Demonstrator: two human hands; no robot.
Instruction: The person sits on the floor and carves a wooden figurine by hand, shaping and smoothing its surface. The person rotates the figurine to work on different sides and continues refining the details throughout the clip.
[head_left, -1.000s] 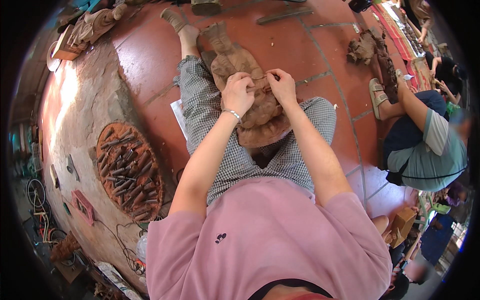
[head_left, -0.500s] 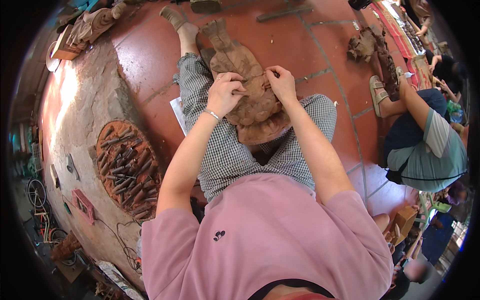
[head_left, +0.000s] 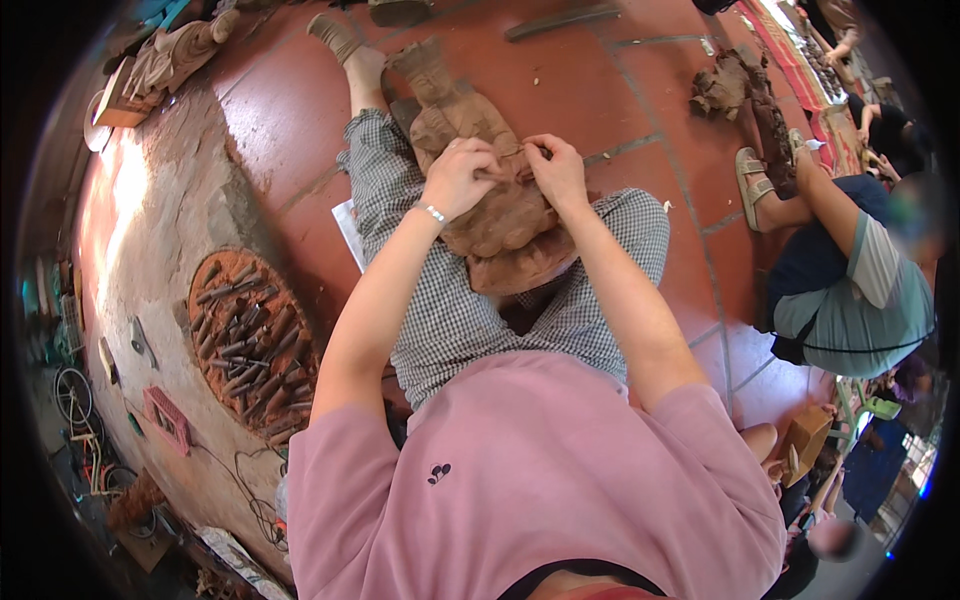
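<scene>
A brown carved statue (head_left: 497, 226), seemingly of wood, lies across my lap with its crowned head pointing away from me. My left hand (head_left: 460, 178) rests on the statue's middle, thumb and fingers bent together in a pinch. Close by on the right, my right hand (head_left: 557, 172) pinches at the carving too, fingertips against its surface. Whatever sits between the fingers of either hand is too small or hidden to name. Both hands cover part of the statue's midsection.
To the left, a round bed of reddish dust (head_left: 207, 275) holds many chisels (head_left: 250, 345). A pink basket (head_left: 167, 420) stands near it. Another carved figure (head_left: 175, 60) lies at the far left. On the right sits a person (head_left: 860, 300), near a gnarled piece of wood (head_left: 720, 90).
My left hand has moved slightly up and right, closer to my right hand. The statue's head appears shifted a little to the left; the whole view has moved slightly.
</scene>
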